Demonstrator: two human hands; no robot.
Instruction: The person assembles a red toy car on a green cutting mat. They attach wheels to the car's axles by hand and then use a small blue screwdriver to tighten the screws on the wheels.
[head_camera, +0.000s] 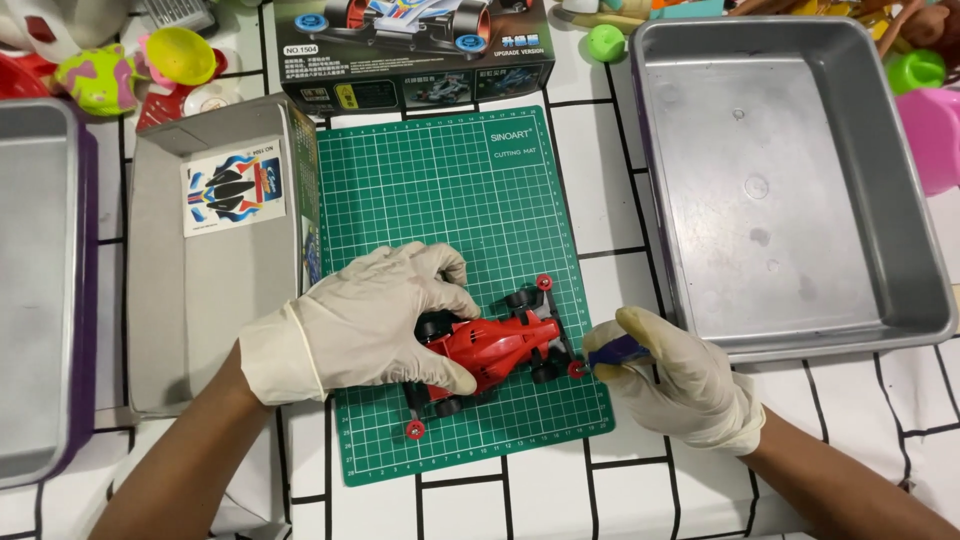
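A small red toy racing car (500, 350) with black wheels lies on a green cutting mat (460, 190). My left hand (380, 320), in a white glove, grips the car's rear half from above and presses it to the mat. My right hand (670, 375), also gloved, holds a small tool with a blue handle (615, 350). The tool's tip meets the red roller at the car's front right corner. Another red roller (414, 430) sticks out at the car's near rear corner.
A metal tray (790, 170) sits right of the mat, and another metal tray (40, 290) at the left edge. An open grey box lid (210, 300) with a sticker sheet (234, 186) lies left of the mat. The kit box (415, 50) and colourful toys line the far side.
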